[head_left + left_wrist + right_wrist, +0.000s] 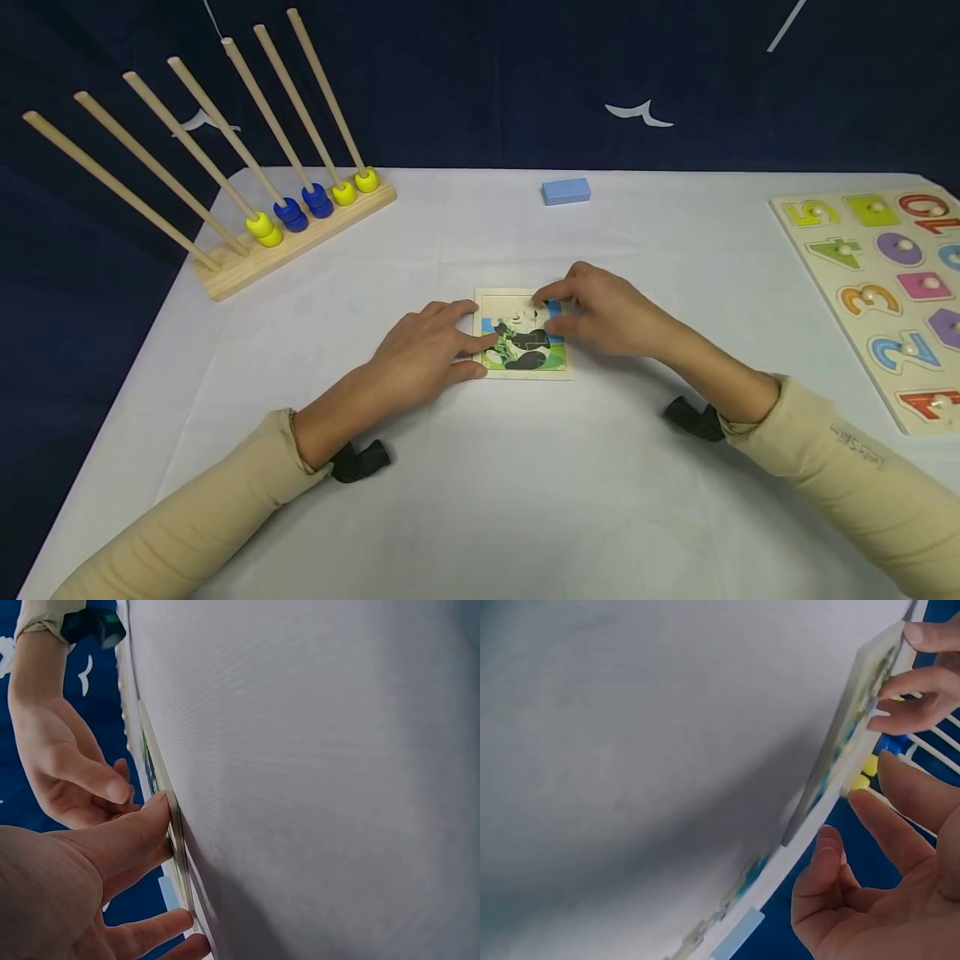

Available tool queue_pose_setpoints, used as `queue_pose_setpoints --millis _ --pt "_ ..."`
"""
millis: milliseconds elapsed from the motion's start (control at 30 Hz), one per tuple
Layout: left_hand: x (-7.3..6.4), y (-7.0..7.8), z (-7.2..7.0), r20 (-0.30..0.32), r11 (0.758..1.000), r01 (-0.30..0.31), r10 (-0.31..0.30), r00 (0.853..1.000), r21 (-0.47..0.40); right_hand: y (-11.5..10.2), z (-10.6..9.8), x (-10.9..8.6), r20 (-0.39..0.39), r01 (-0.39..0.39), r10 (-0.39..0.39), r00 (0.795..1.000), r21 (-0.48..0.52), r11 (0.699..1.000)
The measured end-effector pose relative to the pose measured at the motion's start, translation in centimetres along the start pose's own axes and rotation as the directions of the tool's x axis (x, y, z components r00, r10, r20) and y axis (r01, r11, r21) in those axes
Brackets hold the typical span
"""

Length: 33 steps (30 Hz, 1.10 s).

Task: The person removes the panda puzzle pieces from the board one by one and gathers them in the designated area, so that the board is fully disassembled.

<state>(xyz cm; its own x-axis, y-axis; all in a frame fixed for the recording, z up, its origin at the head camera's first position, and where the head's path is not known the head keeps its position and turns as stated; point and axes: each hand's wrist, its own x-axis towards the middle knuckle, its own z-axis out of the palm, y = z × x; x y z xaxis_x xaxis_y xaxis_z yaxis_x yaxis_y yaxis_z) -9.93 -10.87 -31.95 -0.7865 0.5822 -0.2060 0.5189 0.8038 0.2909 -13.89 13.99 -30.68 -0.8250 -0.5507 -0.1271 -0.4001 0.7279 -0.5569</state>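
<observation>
A small panda jigsaw puzzle (525, 360) in a pale wooden frame lies on the white table in the head view. My left hand (423, 350) rests against its left side, fingers extended: the thumb is at the near corner and one fingertip lies over the picture. In the left wrist view that thumb touches the frame's edge (178, 840). My right hand (611, 312) hovers at the puzzle's far right part, thumb and index finger spread over the blue picture area. The right wrist view shows nothing between those two fingertips, with the other fingers curled in.
A wooden bead abacus (300, 246) with tall rods and yellow and blue beads stands at the far left. Beyond the puzzle lies a light blue block (566, 192). A number-and-shape peg board (855, 333) sits on the right. Dark straps hang at both wrists.
</observation>
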Motion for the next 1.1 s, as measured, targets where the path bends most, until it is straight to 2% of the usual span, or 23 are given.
queue_pose_setpoints --millis 133,333,567,867,1100 --pt "-0.01 -0.04 0.10 0.002 1.000 -0.001 0.001 1.000 0.003 -0.09 0.42 0.44 0.036 0.011 -0.009 0.999 -0.064 0.998" --pt "-0.04 -0.10 0.19 -0.004 1.000 -0.005 0.005 1.000 0.016 -0.20 0.43 0.60 0.042 0.025 -0.020 0.999 -0.109 0.994" --pt "-0.04 0.02 0.02 0.006 1.000 0.006 -0.006 1.000 0.008 -0.17 0.47 0.73 0.041 0.014 -0.010 0.999 -0.101 0.995" --pt "-0.05 -0.06 -0.01 -0.019 1.000 -0.017 0.018 1.000 0.014 -0.33 0.64 0.87 0.038 -0.012 0.015 0.999 -0.063 0.998" --pt "-0.04 0.00 -0.06 -0.012 1.000 -0.012 0.012 1.000 0.011 -0.30 0.71 0.81 0.031 -0.031 0.033 0.999 -0.065 0.997"
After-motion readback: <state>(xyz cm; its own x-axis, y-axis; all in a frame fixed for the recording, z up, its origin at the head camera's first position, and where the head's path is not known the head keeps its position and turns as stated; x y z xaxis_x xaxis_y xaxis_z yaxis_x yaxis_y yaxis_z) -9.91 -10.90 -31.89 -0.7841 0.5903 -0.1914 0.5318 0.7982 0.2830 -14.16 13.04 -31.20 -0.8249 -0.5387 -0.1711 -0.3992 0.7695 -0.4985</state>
